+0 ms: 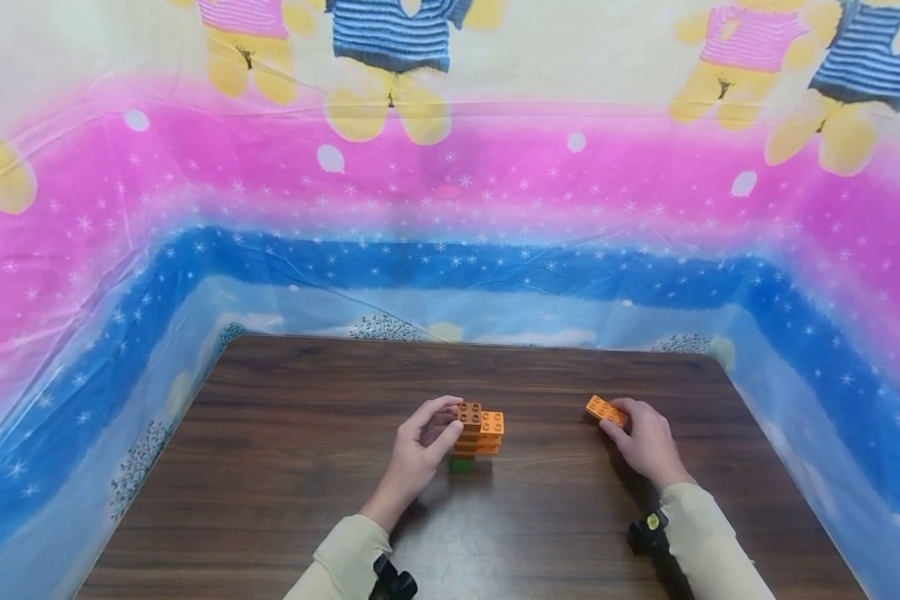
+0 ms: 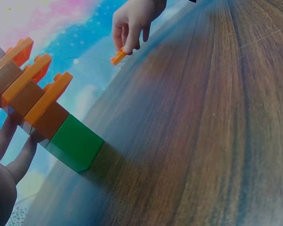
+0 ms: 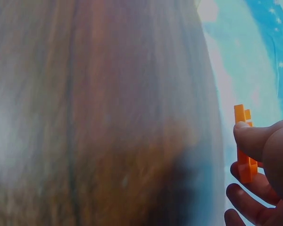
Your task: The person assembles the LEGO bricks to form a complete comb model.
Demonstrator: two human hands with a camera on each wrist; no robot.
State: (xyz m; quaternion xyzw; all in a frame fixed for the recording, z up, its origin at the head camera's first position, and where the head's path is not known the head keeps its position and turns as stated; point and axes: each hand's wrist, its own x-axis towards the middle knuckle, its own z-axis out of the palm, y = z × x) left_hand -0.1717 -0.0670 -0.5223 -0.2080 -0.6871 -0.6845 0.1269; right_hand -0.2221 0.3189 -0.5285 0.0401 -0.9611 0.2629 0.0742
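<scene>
A tower of toy building bricks stands on the wooden table [image 1: 540, 517]. At its foot is a green brick [image 2: 78, 143]; above it brown bricks [image 2: 53, 117] alternate with thin orange bricks [image 2: 51, 98] that jut out to one side. My left hand [image 1: 415, 450] holds the tower near the top, thumb and fingers at the uppermost brown brick [image 1: 469, 414]. Off to the right, above the table, my right hand [image 1: 651, 443] pinches a loose orange brick [image 1: 604, 409] between thumb and fingers. Its studs face sideways in the right wrist view.
A printed cloth [image 1: 450, 200] in pink and blue hangs behind the table and along both sides. Black wrist cameras [image 1: 647, 532] are strapped over both pale sleeves [image 1: 708, 542]. The table's far edge runs behind the hands.
</scene>
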